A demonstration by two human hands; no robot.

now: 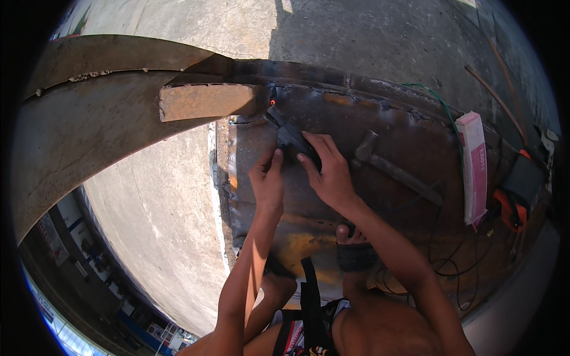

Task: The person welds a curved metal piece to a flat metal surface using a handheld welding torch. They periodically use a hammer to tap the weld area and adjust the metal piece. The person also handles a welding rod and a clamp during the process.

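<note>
1. At the near side, a bare foot in a black-strapped sandal [356,256] is planted on the dark, rust-stained steel plate [332,202]; a firm stance should be held and the toes guarded from hot bits.
2. The thin black looped cables [457,273] at the right are best left slack and clear of the feet, so that no tug is felt.
3. The right hand [331,175] is closed around the black, elongated hand tool [290,133]; this grip is best kept firm but unstrained.
4. The left hand [267,178] is held at the tool's near left side, thumb and fingertips by it; whether its grip is clamped cannot be told. Steadying is probably best given from there, well back from the tip.
5. The tool is held above the plate, its far end angled up and left, just beside a small red-orange glowing spot [272,102]. Bare skin should be kept away from that heat.
6. The grey, worn hammer [401,173] and the long pink-and-white box [474,169], lying to the right, are best left outside the elbow's sweep.
7. Beyond the tool, at the left, contact with the rusty, rectangular steel block [208,102] should be avoided; its edge lies near the glow.
</note>
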